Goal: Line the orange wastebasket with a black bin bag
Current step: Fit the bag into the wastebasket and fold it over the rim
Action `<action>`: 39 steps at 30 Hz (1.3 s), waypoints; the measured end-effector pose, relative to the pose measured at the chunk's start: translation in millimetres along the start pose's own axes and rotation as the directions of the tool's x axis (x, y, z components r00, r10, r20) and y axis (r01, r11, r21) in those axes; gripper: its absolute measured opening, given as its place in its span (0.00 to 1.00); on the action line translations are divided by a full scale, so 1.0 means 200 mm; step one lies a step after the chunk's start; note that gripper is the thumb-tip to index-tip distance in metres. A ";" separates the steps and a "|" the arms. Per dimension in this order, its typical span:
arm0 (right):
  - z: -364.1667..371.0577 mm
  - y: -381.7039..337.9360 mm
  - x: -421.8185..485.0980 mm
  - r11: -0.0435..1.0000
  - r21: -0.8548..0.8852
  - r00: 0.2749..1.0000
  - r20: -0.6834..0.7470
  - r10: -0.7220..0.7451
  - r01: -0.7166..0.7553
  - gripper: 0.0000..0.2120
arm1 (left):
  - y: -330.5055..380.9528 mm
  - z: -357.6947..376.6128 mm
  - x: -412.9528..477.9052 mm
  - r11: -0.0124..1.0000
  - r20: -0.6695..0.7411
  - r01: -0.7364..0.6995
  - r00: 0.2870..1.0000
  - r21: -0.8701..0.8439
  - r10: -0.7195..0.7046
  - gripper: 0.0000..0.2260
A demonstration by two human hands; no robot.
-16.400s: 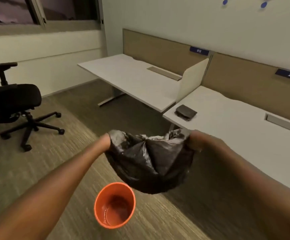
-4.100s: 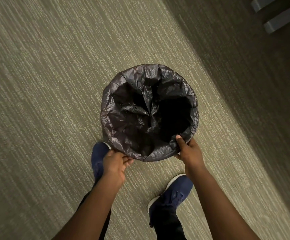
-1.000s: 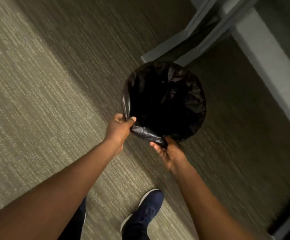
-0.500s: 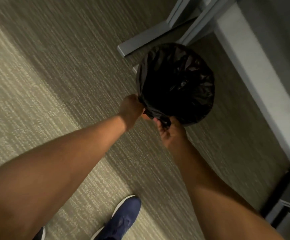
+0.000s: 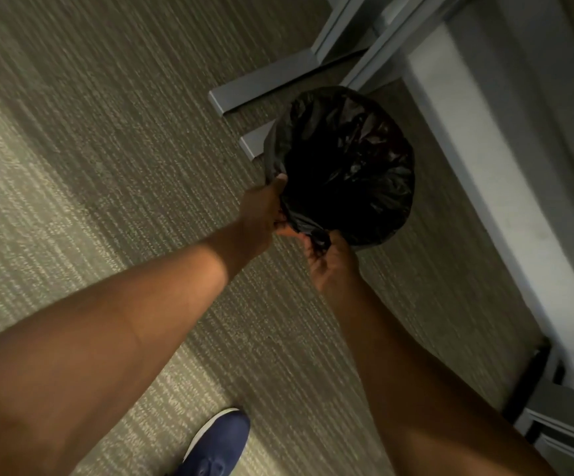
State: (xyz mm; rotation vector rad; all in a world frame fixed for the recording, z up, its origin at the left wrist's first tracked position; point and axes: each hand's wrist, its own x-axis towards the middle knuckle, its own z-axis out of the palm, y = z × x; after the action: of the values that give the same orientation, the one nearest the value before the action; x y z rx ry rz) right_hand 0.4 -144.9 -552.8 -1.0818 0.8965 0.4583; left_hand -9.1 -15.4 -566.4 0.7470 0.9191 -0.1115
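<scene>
While both arms reach down from the head camera, the left hand (image 5: 259,211) pinches the near-left rim of the crinkled black plastic bin bag (image 5: 347,166), thumb pressed over the edge and fingers closed beneath. The right hand (image 5: 330,262) grips a twisted, gathered tail of the same bag at the near rim, fingers curled tight around it. Stretched over the round wastebasket, the bag hides its orange wall entirely. It stands on striped grey-green carpet (image 5: 107,149), beside the grey metal desk feet (image 5: 261,87). A navy blue shoe (image 5: 216,444) shows below.
</scene>
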 end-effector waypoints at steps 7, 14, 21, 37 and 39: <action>-0.02 -0.09 0.05 0.998 -0.013 0.998 0.025 -0.057 0.057 0.09 | -0.02 0.10 0.07 0.996 0.111 -0.083 0.991 0.020 0.081 0.19; -0.03 -0.20 0.15 0.986 -0.147 0.997 0.012 -0.081 0.082 0.13 | 0.00 0.23 0.17 0.966 0.113 -0.189 0.979 0.175 0.171 0.17; 0.02 -0.25 0.23 0.935 -0.343 0.995 -0.002 -0.095 0.088 0.17 | 0.04 0.22 0.25 0.916 0.108 -0.322 0.946 0.239 0.304 0.17; 0.02 -0.34 0.17 0.840 -0.543 1.000 -0.002 0.015 -0.014 0.42 | 0.07 0.23 0.22 0.868 0.195 -0.315 0.946 0.383 0.257 0.22; 0.02 -0.32 0.14 0.850 -0.526 0.999 -0.035 0.018 -0.034 0.52 | 0.07 0.21 0.18 0.880 0.207 -0.293 0.951 0.374 0.228 0.23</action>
State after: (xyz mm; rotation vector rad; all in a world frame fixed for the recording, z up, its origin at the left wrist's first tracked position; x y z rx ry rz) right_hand 63.5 -171.9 -538.6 -1.5834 0.8299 0.7411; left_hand 47.6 -23.7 -570.3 1.2226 0.6402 -0.1199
